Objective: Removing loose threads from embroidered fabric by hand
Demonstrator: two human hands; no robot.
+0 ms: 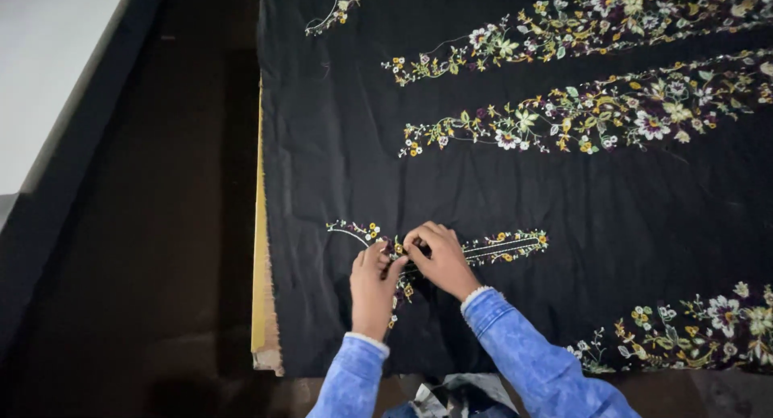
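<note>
Black embroidered fabric (338,160) is lying spread across the table (259,305), with both hands working at its near edge.

The left hand (372,285) and right hand (439,261) are meeting, fingertips together, over a narrow floral neckline motif (499,246) stitched in white and yellow; each grip is pinching something at that spot, though what exactly is too small to tell. Both blue denim sleeves (531,357) are reaching in from the near side. Long flower sprays (580,116) are running across the far right of the cloth, and another spray (700,325) is sitting at the near right corner.
</note>
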